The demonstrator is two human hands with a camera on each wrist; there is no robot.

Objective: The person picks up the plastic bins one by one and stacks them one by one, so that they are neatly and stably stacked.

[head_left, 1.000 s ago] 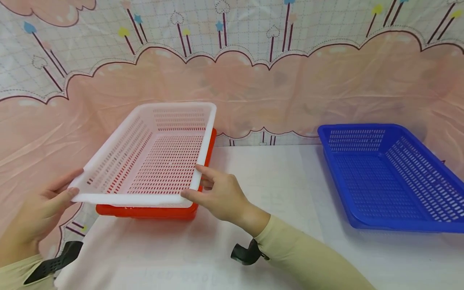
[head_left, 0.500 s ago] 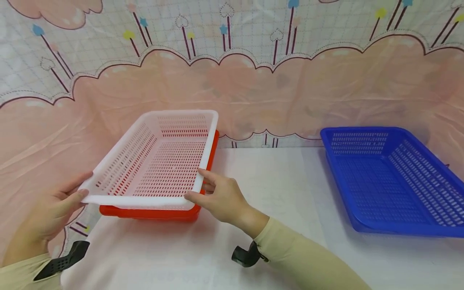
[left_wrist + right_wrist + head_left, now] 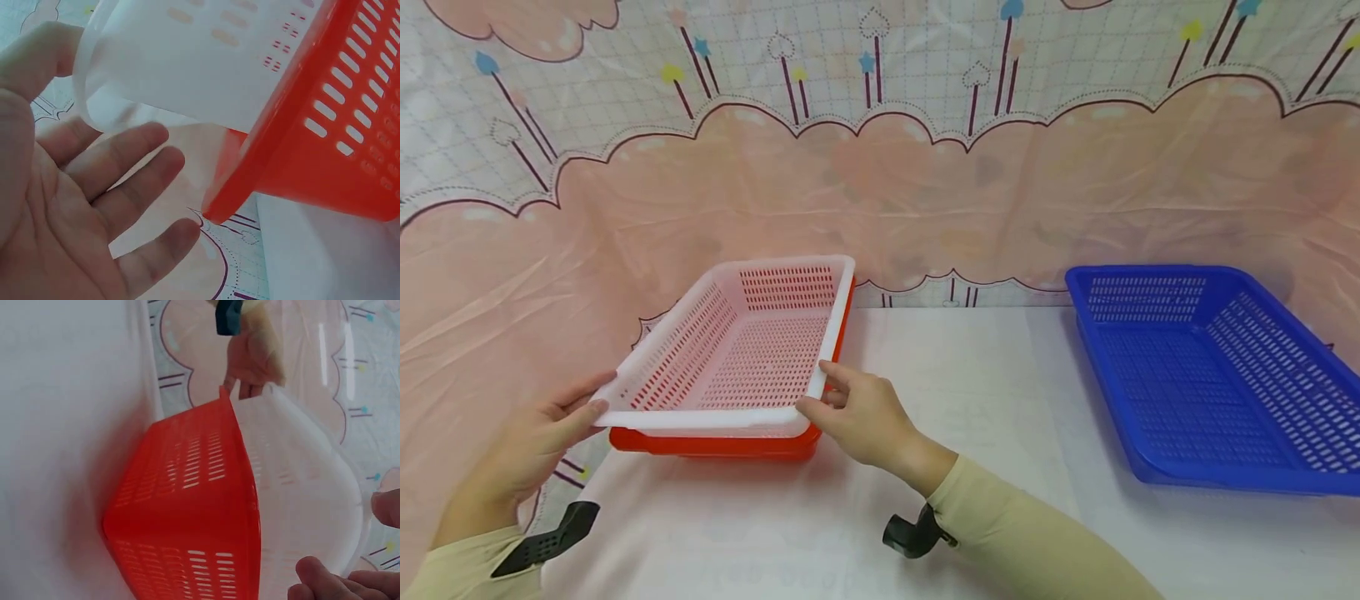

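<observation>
A white slotted plastic basket (image 3: 700,422) sits partly inside a red one (image 3: 715,447) at the left of the head view, its rim raised above the red rim. My left hand (image 3: 523,450) pinches the white basket's near left corner between thumb and forefinger. In the left wrist view the other fingers (image 3: 134,165) spread out below that corner. At the near right corner, my right hand (image 3: 868,421) grips the white rim between thumb and fingers. The right wrist view shows the red basket (image 3: 181,525) below the white wall (image 3: 312,512), with a gap between their rims.
On the right of the white-covered table (image 3: 970,400) stands a blue slotted basket (image 3: 1187,392). A patterned pink and white cloth (image 3: 925,200) hangs behind the table and along its left side. A black wrist device (image 3: 912,533) is on my right wrist.
The white basket has come down deeper into the red basket and shifted slightly right, both hands keeping hold of its near corners. The blue basket keeps its place.
</observation>
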